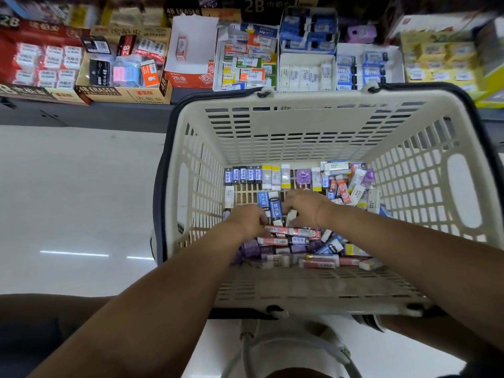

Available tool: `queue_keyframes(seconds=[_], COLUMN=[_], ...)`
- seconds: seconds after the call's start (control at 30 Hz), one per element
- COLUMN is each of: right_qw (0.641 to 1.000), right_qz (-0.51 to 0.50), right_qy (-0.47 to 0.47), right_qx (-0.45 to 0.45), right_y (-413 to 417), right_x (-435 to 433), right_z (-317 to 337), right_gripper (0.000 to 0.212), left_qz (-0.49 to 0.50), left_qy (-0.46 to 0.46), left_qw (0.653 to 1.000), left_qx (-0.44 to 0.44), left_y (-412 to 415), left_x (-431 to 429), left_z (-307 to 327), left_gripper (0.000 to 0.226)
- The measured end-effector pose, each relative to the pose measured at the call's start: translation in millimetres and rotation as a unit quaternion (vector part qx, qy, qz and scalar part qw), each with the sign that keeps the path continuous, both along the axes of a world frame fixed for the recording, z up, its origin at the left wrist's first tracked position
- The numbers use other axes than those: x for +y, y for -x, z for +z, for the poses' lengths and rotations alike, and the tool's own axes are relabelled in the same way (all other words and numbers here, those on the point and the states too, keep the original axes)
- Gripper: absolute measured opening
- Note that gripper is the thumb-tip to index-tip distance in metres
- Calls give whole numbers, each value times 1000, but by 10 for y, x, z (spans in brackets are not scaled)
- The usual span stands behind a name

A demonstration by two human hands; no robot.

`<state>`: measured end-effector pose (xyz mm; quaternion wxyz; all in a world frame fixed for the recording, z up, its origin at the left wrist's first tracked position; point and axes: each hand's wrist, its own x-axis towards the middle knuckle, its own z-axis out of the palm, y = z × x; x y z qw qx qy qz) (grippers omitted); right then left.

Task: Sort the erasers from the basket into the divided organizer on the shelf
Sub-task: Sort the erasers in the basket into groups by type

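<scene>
Left hand (246, 222), right hand (302, 207) curled among erasers (300, 240) in basket (300, 99); grip unclear. Big pile around hands; organizer (336, 69) beyond hands part-filled. Most sorting left.

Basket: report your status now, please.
In basket: left hand, right hand, grip unclear. Loose erasers heaped on its floor. Nothing blocks.

1 cream basket (409, 148) is holding a loose heap of erasers (297, 241), too many and too overlapped for counting. Along its far wall, 5 blue-sleeved erasers (243, 174) are standing in a row, and 2 purple erasers (303, 177) are lying further right. 2 hands are reaching in: left hand (249, 221) and right hand (302, 205). On the shelf (81, 113), 1 lone eraser (181, 47) is standing in 1 open white box (191, 31).
</scene>
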<state>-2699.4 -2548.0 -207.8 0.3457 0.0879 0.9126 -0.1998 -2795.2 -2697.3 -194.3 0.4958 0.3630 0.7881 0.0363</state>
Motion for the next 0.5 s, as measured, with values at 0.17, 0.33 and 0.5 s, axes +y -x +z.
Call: queue_keyframes(seconds=[0.17,0.33,0.5], right_qw=[1000,999,993], right_qz=[13,34,-77], right_qy=[-5,-3,82], right_qx=[-27,-39,-17], right_y=[47,30,-60], right_x=[-15,21,60], right_z=[39,56,35], right_gripper=[47,40,24], left_qz=[-7,32,92], left_qy=[-2,-19,-43], left_qw=[1000,999,994], left_qx=[7,-7,-31], left_y=[-91,-80,4], left_x=[36,13,7], left_z=[0,3,71], left_gripper=[28,19,18])
